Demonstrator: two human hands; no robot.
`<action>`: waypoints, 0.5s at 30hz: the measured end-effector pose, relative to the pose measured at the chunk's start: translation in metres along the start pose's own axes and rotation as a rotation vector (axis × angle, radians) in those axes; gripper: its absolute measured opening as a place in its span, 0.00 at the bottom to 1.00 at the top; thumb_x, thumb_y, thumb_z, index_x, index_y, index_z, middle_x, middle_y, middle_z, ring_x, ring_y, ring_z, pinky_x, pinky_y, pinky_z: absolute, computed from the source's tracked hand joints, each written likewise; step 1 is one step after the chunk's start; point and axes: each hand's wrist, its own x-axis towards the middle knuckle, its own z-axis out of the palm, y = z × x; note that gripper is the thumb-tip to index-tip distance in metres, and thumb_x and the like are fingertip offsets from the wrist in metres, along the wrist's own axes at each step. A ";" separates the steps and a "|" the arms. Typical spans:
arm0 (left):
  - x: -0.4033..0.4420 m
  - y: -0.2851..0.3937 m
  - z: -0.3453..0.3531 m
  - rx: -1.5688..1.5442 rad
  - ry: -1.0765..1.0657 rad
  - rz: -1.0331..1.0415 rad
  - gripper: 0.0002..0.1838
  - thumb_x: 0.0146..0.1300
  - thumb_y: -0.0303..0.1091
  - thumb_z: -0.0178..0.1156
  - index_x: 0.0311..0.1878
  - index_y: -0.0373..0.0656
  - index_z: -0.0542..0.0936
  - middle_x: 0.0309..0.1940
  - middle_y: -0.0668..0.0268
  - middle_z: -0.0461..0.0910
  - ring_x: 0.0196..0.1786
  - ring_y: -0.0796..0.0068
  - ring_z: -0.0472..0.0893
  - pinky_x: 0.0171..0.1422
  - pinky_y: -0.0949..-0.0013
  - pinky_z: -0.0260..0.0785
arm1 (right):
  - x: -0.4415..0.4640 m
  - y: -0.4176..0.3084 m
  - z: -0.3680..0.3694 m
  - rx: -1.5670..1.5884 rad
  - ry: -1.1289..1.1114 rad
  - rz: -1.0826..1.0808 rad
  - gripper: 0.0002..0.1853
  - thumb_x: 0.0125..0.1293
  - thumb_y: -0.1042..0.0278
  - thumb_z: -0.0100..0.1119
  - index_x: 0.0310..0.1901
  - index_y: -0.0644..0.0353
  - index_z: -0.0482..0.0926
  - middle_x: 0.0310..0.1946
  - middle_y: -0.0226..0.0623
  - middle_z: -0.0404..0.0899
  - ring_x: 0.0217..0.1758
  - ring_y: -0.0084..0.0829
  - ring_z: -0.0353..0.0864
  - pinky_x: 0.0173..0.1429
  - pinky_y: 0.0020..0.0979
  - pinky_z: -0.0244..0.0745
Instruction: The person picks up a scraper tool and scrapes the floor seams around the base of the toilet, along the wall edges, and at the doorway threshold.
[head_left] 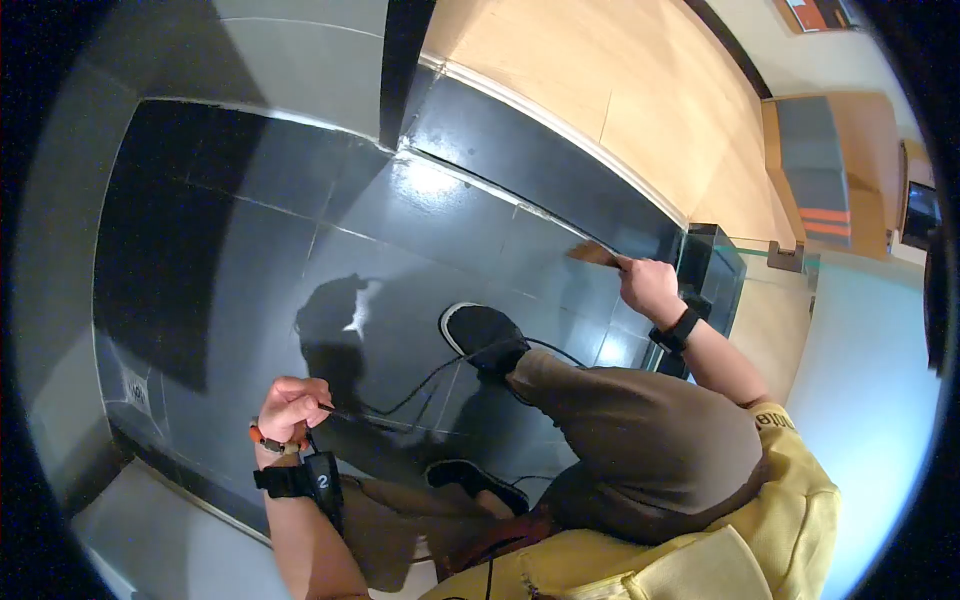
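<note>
My right hand (650,287) is closed around a brush (594,254) with brown bristles, held over the dark tiled floor (440,240) near the raised step. My left hand (293,408) is closed in a pinch on a small, thin dark object (326,407); its kind is too small to make out. A black cable (415,388) runs from close to that hand, across my shoe (484,336), towards my leg. Both wrists wear black straps.
The black step (540,160) rises along the far side, with wooden flooring beyond. A dark glass-like box (712,262) and a glass panel (870,370) stand at right. A grey wall (270,50) borders the upper left. A floor drain (135,390) lies at left.
</note>
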 end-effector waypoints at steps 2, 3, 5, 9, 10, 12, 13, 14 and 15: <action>0.000 0.000 0.002 0.014 -0.012 -0.024 0.17 0.55 0.36 0.65 0.32 0.26 0.79 0.20 0.61 0.71 0.18 0.78 0.64 0.22 0.73 0.52 | 0.008 -0.020 -0.008 0.052 0.066 -0.065 0.15 0.60 0.62 0.50 0.48 0.44 0.78 0.27 0.44 0.80 0.31 0.45 0.80 0.36 0.44 0.75; 0.000 0.001 0.005 0.009 -0.013 -0.037 0.17 0.55 0.36 0.65 0.32 0.26 0.79 0.20 0.61 0.71 0.18 0.78 0.64 0.22 0.73 0.52 | 0.009 -0.024 -0.009 0.106 0.139 -0.129 0.15 0.60 0.62 0.50 0.49 0.44 0.78 0.27 0.44 0.80 0.32 0.45 0.80 0.36 0.44 0.75; 0.005 0.006 0.007 0.030 -0.071 -0.041 0.16 0.54 0.35 0.66 0.32 0.28 0.80 0.20 0.61 0.71 0.18 0.78 0.64 0.21 0.73 0.52 | 0.012 -0.012 0.000 0.122 0.115 -0.115 0.16 0.61 0.61 0.50 0.50 0.43 0.77 0.29 0.43 0.80 0.32 0.46 0.80 0.37 0.44 0.75; 0.001 0.003 0.011 -0.003 -0.010 -0.001 0.15 0.54 0.35 0.66 0.31 0.29 0.80 0.19 0.62 0.70 0.18 0.78 0.64 0.21 0.74 0.51 | -0.014 0.040 0.038 0.118 -0.017 0.019 0.17 0.62 0.59 0.48 0.52 0.39 0.76 0.33 0.43 0.81 0.37 0.45 0.80 0.40 0.41 0.75; 0.001 0.002 0.010 -0.027 0.019 -0.002 0.14 0.54 0.35 0.66 0.31 0.29 0.80 0.19 0.62 0.70 0.18 0.78 0.64 0.21 0.74 0.51 | -0.018 0.047 0.038 0.095 -0.049 0.071 0.17 0.62 0.59 0.48 0.52 0.39 0.76 0.33 0.43 0.81 0.38 0.44 0.80 0.41 0.40 0.75; 0.003 0.000 0.012 -0.049 0.047 -0.004 0.14 0.54 0.35 0.65 0.30 0.30 0.80 0.19 0.62 0.69 0.18 0.78 0.64 0.20 0.74 0.50 | -0.017 0.055 0.038 0.078 -0.066 0.091 0.17 0.62 0.59 0.48 0.52 0.39 0.76 0.34 0.43 0.81 0.38 0.44 0.80 0.40 0.40 0.75; 0.004 0.003 0.013 -0.033 0.026 -0.006 0.14 0.54 0.35 0.66 0.30 0.29 0.79 0.19 0.62 0.70 0.18 0.78 0.64 0.20 0.74 0.50 | -0.017 0.053 0.032 0.063 -0.089 0.110 0.17 0.62 0.59 0.49 0.52 0.39 0.76 0.34 0.43 0.81 0.38 0.44 0.80 0.40 0.41 0.75; 0.004 0.005 0.015 -0.019 0.006 -0.009 0.14 0.54 0.35 0.66 0.29 0.29 0.79 0.20 0.61 0.70 0.18 0.78 0.64 0.20 0.74 0.51 | -0.012 0.043 0.025 0.066 -0.095 0.110 0.17 0.62 0.59 0.49 0.52 0.39 0.76 0.34 0.43 0.81 0.38 0.44 0.80 0.40 0.41 0.75; 0.004 0.006 0.017 -0.020 0.007 -0.020 0.14 0.54 0.35 0.66 0.29 0.29 0.79 0.20 0.61 0.70 0.18 0.78 0.64 0.20 0.74 0.51 | -0.006 0.028 0.021 0.093 -0.023 0.046 0.17 0.62 0.59 0.49 0.52 0.39 0.76 0.34 0.43 0.81 0.37 0.44 0.80 0.40 0.41 0.75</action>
